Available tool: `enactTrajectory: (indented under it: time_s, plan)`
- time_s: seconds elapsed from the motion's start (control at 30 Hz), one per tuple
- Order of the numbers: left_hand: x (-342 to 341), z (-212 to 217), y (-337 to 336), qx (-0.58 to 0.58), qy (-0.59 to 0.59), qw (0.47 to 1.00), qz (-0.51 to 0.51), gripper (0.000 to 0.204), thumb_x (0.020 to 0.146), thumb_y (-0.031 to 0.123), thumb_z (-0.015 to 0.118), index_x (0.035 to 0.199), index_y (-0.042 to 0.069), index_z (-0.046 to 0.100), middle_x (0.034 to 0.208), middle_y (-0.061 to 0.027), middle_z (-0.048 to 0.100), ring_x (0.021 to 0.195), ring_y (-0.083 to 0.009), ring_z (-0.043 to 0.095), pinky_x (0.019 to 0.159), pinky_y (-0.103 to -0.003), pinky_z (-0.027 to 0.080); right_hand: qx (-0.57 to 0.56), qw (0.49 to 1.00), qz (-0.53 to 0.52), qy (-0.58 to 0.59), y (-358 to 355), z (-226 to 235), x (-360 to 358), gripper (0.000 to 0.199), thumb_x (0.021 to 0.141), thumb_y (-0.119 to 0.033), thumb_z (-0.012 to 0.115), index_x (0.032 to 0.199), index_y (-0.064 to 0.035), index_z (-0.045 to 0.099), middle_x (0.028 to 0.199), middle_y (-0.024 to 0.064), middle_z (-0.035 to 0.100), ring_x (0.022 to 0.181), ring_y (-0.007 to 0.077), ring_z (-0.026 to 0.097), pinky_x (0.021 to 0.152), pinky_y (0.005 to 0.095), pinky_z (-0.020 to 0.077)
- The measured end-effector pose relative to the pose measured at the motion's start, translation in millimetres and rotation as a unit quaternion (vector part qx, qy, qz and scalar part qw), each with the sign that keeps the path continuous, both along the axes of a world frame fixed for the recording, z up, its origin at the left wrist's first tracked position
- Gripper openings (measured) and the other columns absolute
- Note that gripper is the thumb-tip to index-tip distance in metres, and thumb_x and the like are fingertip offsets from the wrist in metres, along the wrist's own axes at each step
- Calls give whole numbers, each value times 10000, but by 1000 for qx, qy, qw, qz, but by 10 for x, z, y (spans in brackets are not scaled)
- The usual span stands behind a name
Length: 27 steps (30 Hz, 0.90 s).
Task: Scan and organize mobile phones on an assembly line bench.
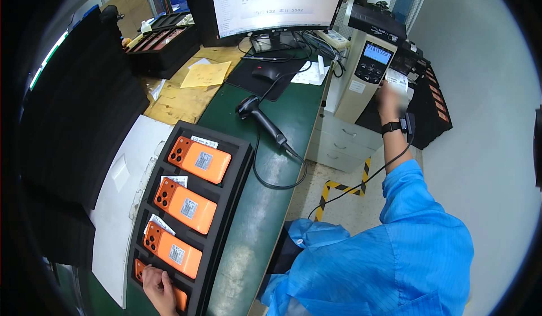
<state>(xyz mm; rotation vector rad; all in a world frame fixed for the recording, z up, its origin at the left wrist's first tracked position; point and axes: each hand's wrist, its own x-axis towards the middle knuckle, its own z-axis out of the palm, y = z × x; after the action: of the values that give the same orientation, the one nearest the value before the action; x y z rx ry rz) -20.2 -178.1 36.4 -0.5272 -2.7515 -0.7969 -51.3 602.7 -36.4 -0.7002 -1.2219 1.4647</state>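
Note:
My left hand (160,289) lies with bent fingers over the nearest orange phone (180,298) in a black foam tray (234,203), covering much of it. Three more orange phones, the top (199,159), the second (186,205) and the third (173,250), lie back up in their slots, each bearing a white printed sticker. Paper slips stick out beside them. Far to the right, my right hand (388,101) reaches to the front of a label printer (361,73), its fingers closed at a white label (397,80). That hand is partly blurred, and a black band circles its wrist.
A corded barcode scanner (264,122) lies on the green tabletop (237,259); its cable loops near the edge. Behind are a mouse (265,71), a monitor (279,5) and a yellow paper (206,74). Black foam trays (62,118) stack at left; another filled tray (435,101) stands beyond the printer.

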Motion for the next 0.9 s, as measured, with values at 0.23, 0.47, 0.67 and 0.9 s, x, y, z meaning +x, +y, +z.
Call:
enactTrajectory:
  time_s: [0.23,0.47,0.67,0.9]
  plan:
    - [-3,-4,140,8,4,1000,-2,199,842,-1,560,681,-58,458,690,-159,465,716,-327,490,920,-442,438,57,996,-2,-69,221,-74,218,231,926,-244,647,918,-18,692,719,-39,548,568,31,450,480,190,365]
    - [122,-28,-265,-1,-12,998,62,118,858,28,561,800,-74,559,825,-216,562,909,-414,559,953,-466,418,144,971,23,-191,640,-682,282,289,900,-294,661,827,-15,682,696,12,623,591,106,527,547,259,414]
    - [-144,-40,-288,1,99,995,12,122,813,52,634,739,-24,575,750,-133,561,872,-335,570,966,-432,421,147,946,267,-114,-954,-90,116,319,1008,-227,494,1147,32,619,924,45,668,662,52,511,582,182,399]
    - [229,-141,-432,117,195,969,100,194,798,8,607,623,-7,525,679,-89,559,770,-271,582,852,-381,472,260,491,803,-217,-5025,824,-523,227,984,-210,537,915,-7,613,694,-26,533,608,49,455,540,218,385]
